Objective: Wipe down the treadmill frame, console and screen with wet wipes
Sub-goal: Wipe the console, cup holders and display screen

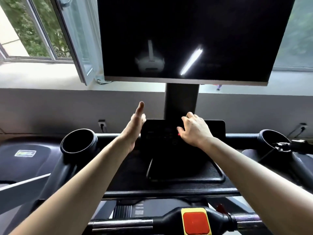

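Left hand (pixel 134 128) straight (edge-on); right hand (pixel 194 132) fingers (pixel 188 116) bent, maybe touching console (pixel 157 133).

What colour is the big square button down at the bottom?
The button is orange-red with a yellow border, seen in the head view.

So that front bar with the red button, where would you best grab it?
Probably the shiny metal stretch of the front bar, left of the red button, coming down on it from above. It lies level, round and bare there, so a grip can close right round it without pressing the button.
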